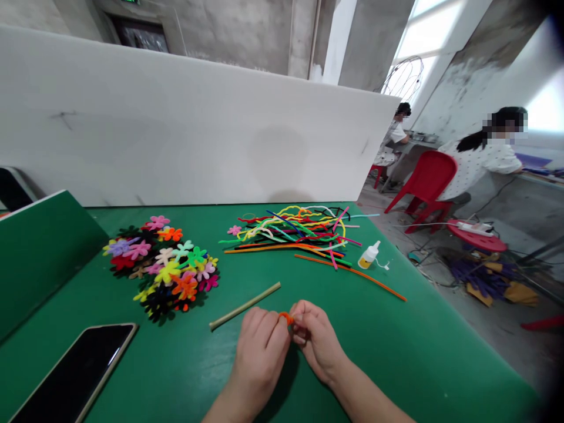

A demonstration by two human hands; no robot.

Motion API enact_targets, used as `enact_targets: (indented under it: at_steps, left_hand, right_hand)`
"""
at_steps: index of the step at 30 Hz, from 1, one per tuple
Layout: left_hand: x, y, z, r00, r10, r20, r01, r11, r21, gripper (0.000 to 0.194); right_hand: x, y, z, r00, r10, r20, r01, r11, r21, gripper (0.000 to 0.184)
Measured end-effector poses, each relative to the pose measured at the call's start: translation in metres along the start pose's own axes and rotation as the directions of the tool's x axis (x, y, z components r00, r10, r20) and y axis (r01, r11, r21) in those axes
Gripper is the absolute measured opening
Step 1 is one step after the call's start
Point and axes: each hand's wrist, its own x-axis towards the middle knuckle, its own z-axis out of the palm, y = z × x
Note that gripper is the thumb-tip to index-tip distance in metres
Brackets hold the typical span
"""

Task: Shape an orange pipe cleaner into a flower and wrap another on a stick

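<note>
My left hand [259,341] and my right hand [315,338] meet low in the middle of the green table [388,352], fingers pinched together on a small curled orange pipe cleaner [286,318]. A thin green stick [244,306] lies just beyond my left hand. Farther back lies a loose heap of coloured pipe cleaners [295,229], with a long orange one [352,276] stretched toward the right edge. A pile of colourful felt flowers [165,264] sits at the left.
A small glue bottle [369,255] lies near the right table edge. A black phone [73,376] rests at the front left. A white board [176,135] walls off the back. Two people sit by red chairs [429,182] to the right.
</note>
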Motion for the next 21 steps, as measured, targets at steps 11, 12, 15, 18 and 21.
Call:
enact_targets:
  at_steps: [11,12,15,18,21]
  left_hand:
    - [0.007,-0.001,0.007,0.749,-0.592,0.299,0.662,0.647,-0.377,0.012]
    - [0.008,-0.002,0.007,0.67,-0.64,0.376,0.739,0.525,-0.423,0.011]
    - [0.011,-0.002,0.007,0.516,-0.674,0.528,0.826,0.23,-0.514,0.008]
    - [0.011,-0.002,0.007,0.445,-0.662,0.603,0.833,0.06,-0.55,0.008]
    - [0.01,-0.002,0.007,0.395,-0.603,0.692,0.826,-0.095,-0.555,0.011]
  right_hand:
    - [0.004,-0.004,-0.009,0.999,-0.043,-0.029,0.039,0.99,-0.132,0.016]
    - [0.004,-0.006,-0.01,0.995,-0.098,-0.012,0.095,0.98,-0.177,0.019]
    - [0.002,-0.01,-0.013,0.962,-0.26,0.082,0.273,0.917,-0.291,0.027]
    - [0.001,-0.013,-0.015,0.93,-0.323,0.172,0.365,0.851,-0.377,0.035]
    - [0.0,-0.013,-0.017,0.918,-0.321,0.234,0.394,0.802,-0.449,0.038]
